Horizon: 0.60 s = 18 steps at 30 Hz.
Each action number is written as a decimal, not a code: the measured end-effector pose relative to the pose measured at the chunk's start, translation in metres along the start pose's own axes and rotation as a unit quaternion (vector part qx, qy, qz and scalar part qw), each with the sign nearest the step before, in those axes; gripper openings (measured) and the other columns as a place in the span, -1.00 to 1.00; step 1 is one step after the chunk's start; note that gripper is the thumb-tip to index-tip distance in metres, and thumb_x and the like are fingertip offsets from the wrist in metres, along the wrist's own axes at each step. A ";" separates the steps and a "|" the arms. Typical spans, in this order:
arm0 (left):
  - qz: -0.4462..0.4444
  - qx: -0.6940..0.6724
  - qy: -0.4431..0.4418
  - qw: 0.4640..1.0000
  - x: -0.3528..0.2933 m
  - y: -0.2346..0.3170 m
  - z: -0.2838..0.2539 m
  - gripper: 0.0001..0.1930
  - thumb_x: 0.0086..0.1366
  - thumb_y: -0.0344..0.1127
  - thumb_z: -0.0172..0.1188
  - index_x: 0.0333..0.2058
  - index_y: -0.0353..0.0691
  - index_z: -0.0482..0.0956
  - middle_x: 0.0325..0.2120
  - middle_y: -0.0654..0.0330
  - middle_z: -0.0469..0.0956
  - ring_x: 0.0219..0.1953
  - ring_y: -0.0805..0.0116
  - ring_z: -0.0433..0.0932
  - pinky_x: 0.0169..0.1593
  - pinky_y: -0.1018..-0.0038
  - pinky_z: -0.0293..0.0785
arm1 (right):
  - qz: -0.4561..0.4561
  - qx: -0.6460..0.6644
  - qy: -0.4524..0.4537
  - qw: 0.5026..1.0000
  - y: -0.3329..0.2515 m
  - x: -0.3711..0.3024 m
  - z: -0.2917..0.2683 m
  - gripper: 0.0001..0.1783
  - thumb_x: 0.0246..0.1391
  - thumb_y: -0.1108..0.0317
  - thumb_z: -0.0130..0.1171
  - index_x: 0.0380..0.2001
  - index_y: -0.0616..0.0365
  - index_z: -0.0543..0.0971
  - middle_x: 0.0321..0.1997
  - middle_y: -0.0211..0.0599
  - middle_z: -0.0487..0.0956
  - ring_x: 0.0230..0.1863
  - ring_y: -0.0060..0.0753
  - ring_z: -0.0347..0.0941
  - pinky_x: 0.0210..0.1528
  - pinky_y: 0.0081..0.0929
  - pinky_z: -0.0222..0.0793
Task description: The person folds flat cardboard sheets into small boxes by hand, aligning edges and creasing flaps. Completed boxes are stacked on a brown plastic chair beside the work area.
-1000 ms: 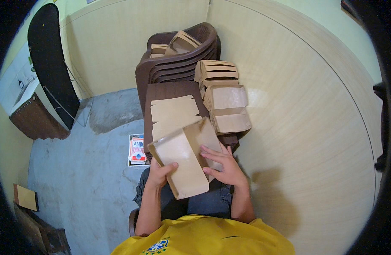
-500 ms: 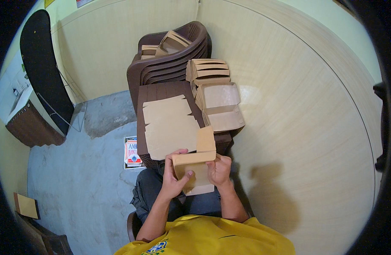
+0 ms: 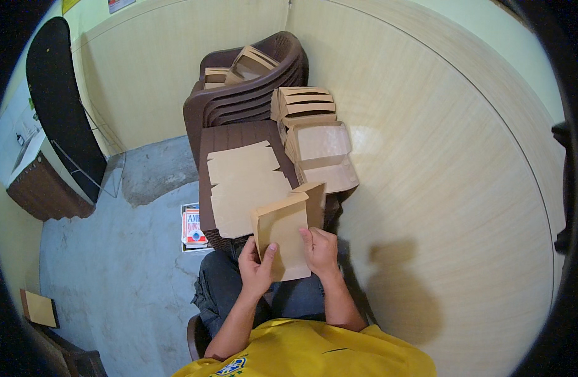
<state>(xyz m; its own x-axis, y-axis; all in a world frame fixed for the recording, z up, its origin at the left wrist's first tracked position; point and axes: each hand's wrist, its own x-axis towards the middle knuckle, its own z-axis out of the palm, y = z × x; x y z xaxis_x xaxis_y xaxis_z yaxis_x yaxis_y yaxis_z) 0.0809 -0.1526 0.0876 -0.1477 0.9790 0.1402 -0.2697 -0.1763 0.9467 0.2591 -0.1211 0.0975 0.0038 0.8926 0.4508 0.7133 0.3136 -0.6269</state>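
Note:
A partly folded brown cardboard box (image 3: pixel 282 229) is held tilted above my lap. My left hand (image 3: pixel 256 267) grips its left edge, thumb lying on the inner face. On the opposite edge, my right hand (image 3: pixel 320 252) is closed with its thumb against the board; most of its fingers are hidden. A side panel stands up beyond the right hand. Flat cut cardboard blanks (image 3: pixel 245 182) lie just ahead on the brown stacked plastic chairs (image 3: pixel 242 133). Right of them are opened folded boxes (image 3: pixel 323 141), with more nested boxes (image 3: pixel 304 103) behind.
More folded boxes (image 3: pixel 251 63) rest in the upper chair seat. A pale wood-panelled wall (image 3: pixel 452 207) curves along my right. Left on the floor is a white tray with printed papers (image 3: pixel 193 227). Farther left stand a black oval panel (image 3: pixel 56 94) and a counter (image 3: pixel 50 182).
The box has tipped so its inner face shows more, and its top edge has risen. My left hand has slid down its edge; the right thumb now lies upward along the right edge.

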 end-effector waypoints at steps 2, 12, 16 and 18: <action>-0.019 -0.018 -0.009 1.000 0.000 0.000 -0.001 -0.75 0.54 -0.37 0.32 0.08 -0.35 0.59 -0.15 0.27 0.70 -0.11 0.54 0.61 0.01 0.51 0.53 | -0.011 0.032 0.006 0.999 0.000 -0.001 0.001 -0.53 0.50 0.14 0.18 -0.47 0.27 0.59 -0.50 0.09 0.56 -0.45 0.33 0.55 -0.39 0.02 0.44; 0.064 0.053 -0.188 0.979 -0.002 -0.018 -0.011 0.30 0.19 -0.22 0.65 0.64 -0.22 -0.19 0.54 -0.16 0.16 0.58 0.03 0.18 0.59 0.11 0.15 | 0.194 0.156 0.108 0.962 0.024 0.004 0.013 -0.45 0.61 0.07 0.05 -0.28 0.39 0.70 -0.45 -0.08 0.69 -0.44 -0.25 0.60 -0.26 -0.25 0.51; 0.056 0.030 -0.133 0.989 -0.009 -0.029 0.006 0.61 0.06 -0.30 0.75 0.61 0.03 -0.62 0.44 -0.15 0.31 0.45 0.05 0.39 0.52 0.04 0.30 | 0.266 0.379 0.027 0.886 0.028 0.003 0.019 -0.43 0.62 0.02 0.03 -0.19 0.37 0.72 -0.35 -0.36 0.69 -0.27 -0.57 0.50 -0.14 -0.42 0.49; 0.062 0.008 -0.107 0.992 -0.008 -0.035 0.014 0.63 0.13 -0.43 0.68 0.56 0.19 -0.78 0.28 -0.11 0.51 0.26 0.11 0.58 0.37 0.06 0.51 | 0.262 0.373 -0.038 0.889 0.026 0.002 0.018 -0.61 0.61 0.14 0.06 -0.01 0.23 0.72 -0.13 -0.36 0.73 -0.16 -0.59 0.58 -0.11 -0.48 0.50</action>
<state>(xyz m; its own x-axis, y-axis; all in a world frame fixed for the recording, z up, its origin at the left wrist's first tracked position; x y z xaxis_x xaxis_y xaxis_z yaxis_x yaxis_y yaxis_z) 0.1045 -0.1529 0.0576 0.0278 0.9496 0.3124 -0.2462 -0.2964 0.9228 0.2650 -0.1056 0.0710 0.1304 0.9900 -0.0535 -0.0363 -0.0492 -0.9981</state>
